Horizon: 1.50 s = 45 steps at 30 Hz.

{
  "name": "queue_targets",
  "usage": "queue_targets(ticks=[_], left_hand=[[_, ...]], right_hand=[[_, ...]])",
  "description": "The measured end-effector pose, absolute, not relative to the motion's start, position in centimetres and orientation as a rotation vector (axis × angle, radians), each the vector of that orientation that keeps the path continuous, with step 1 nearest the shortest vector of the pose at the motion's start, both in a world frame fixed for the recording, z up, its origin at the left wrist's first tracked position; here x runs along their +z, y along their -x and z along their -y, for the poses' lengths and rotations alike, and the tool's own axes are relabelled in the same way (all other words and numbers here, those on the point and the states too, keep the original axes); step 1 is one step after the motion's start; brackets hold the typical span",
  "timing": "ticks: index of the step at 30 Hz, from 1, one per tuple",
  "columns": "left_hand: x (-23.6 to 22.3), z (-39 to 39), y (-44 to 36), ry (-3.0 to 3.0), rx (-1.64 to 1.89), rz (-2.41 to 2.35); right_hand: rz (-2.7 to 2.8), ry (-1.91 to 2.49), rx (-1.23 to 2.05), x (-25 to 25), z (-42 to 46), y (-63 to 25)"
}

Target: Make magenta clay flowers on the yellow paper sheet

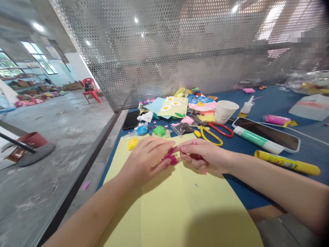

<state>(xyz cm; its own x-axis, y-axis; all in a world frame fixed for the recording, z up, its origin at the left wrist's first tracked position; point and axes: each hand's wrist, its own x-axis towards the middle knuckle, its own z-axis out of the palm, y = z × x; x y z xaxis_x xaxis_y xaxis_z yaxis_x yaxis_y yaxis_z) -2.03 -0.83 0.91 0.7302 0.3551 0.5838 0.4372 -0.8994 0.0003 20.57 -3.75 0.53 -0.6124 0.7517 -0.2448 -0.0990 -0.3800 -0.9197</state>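
Note:
Above the pale yellow sheet, my left hand pinches a small, ruffled magenta piece of what looks like modelling clay between thumb and fingers. My right hand is close beside it on the right, its index fingertip at the clay. The right fingers are curled round a thin pink stick; its ends show above and below the hand, and the rest is hidden. Just beyond my left hand sits a yellow lump of clay. Blue clay and green clay lie behind it.
Behind my hands are red-handled scissors, yellow-handled scissors, a paper cup and a card with white flowers. A glue bottle, a phone, a green-and-white tube and a yellow marker lie right. A perforated metal panel borders the back.

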Motion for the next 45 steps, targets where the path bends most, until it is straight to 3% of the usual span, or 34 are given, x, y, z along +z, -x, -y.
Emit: queue_targets(ticks=[5, 8, 13, 19, 23, 29, 37, 41, 45], left_hand=[[1.0, 1.9, 1.7, 2.722, -1.033, 0.526], [1.2, 2.0, 2.0, 2.688, -1.137, 0.631], [0.9, 1.5, 2.2, 2.793, -1.098, 0.816], [0.0, 1.1, 1.7, 3.058, -1.008, 1.064], [0.7, 1.4, 1.5, 3.097, -0.962, 1.267], [0.7, 1.5, 1.3, 3.144, -0.943, 1.123], [0.8, 1.5, 1.1, 3.136, -0.966, 1.112], [0.9, 1.5, 1.2, 3.107, -1.192, 1.257], [1.1, 1.7, 1.2, 3.155, -1.164, 1.394]], right_hand=[[1.295, 0.73, 2.224, 0.1, 3.9, -20.6], [1.231, 0.774, 2.167, 0.0, 3.6, -20.6], [1.204, 1.029, 1.679, 0.5, 3.3, -20.8], [1.738, 1.134, 1.049, -0.4, 3.6, -20.3], [1.872, 1.16, 0.925, -1.1, 4.0, -19.9], [2.039, 1.083, 0.738, -0.3, 4.8, -19.6], [2.027, 1.076, 0.825, -0.5, 4.8, -19.2], [2.021, 1.081, 0.925, -0.5, 4.9, -19.3], [1.926, 1.197, 0.924, -0.9, 4.8, -19.5]])
